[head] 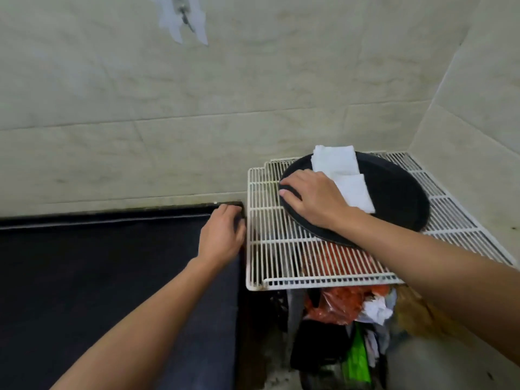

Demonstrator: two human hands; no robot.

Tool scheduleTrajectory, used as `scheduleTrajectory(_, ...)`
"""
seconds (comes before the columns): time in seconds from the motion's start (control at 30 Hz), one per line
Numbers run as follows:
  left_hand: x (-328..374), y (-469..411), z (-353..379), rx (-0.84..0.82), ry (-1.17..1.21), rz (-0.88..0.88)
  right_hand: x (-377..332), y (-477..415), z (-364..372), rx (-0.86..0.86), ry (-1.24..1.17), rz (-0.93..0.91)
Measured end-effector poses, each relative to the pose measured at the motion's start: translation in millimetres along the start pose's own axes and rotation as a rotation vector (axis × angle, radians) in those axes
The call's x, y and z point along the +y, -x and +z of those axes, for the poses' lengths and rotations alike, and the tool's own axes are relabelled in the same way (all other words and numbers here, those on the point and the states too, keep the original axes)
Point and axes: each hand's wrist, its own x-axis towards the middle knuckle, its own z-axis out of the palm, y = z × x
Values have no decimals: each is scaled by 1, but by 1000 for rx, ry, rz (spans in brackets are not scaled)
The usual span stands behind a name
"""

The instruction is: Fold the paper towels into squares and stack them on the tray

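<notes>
A round black tray (394,198) sits on a white wire rack (281,266) at the right. Two folded white paper towels lie on the tray: one (334,160) at its far rim, the other (356,194) overlapping it nearer to me. My right hand (312,198) reaches across the rack, its fingers curled over the tray's left rim, the heel of the hand next to the nearer towel. My left hand (222,235) lies at the far right corner of the dark counter (98,277), fingers curled beside the rack's left edge. Whether it grips anything is hidden.
Tiled walls close in behind and on the right. Under the rack stands a bin with red and green bags and crumpled paper (374,308). A gap separates the counter from the rack.
</notes>
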Motion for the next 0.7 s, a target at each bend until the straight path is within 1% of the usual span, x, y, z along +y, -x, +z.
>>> scheduleTrajectory(0.1, -64, 49, -51, -62, -92, -145, -84, -16, 26, -32, -59, -103)
scheduleTrajectory(0.23, -169, 148, -129, -176, -278, -309, -227, -19, 76, -231, -145, -218)
scheduleTrajectory(0.27, -187, 168, -143, -191, -308, -335, -251, -16, 88, -279, -143, -241)
scheduleTrajectory(0.43, -275, 280, -228, -193, -448, -530, -402, -1, 146, -451, -187, -441)
scheduleTrajectory(0.47, -295, 307, -248, -184, -458, -586, -440, 0, 157, -469, -195, -488)
scheduleTrajectory(0.57, -330, 356, -278, -164, -489, -688, -508, 1, 179, -480, -200, -574)
scheduleTrajectory(0.7, -369, 402, -299, -160, -460, -799, -580, -7, 205, -496, -194, -688)
